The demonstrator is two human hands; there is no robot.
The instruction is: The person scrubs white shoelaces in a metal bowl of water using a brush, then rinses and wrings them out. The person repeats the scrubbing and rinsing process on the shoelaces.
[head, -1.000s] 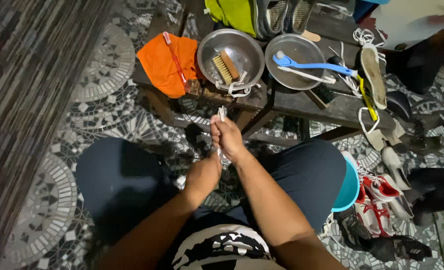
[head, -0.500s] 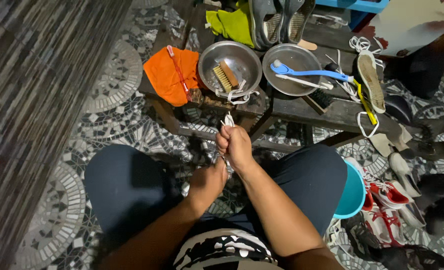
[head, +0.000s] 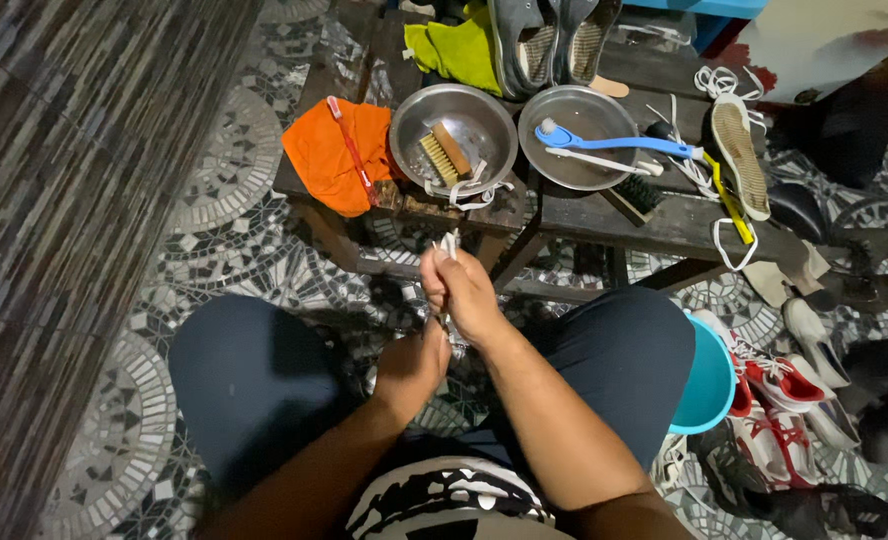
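Right hand (head: pixel 461 288): clenched on a white shoelace (head: pixel 449 245), pulled taut upward at frame centre.
Left hand (head: pixel 411 362): gripping the lace's lower end.
2 metal bowls (head: pixel 484 115): set within reach above.

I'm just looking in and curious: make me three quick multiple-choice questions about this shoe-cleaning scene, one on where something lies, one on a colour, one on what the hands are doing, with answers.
1. Where does the wooden scrub brush lie?
A. in the left metal bowl
B. on the orange cloth
C. on the floor

2. What colour is the long-handled brush across the right metal bowl?
A. red
B. blue
C. green

3. What are the right hand and left hand doing?
A. resting open on the knees
B. lifting a bowl
C. gripping a white lace between them

Answers: 1 A, it sits inside the bowl beside the orange cloth. 2 B, its handle and head are blue. 3 C, both fists close on the lace, its ends poking above the right hand.
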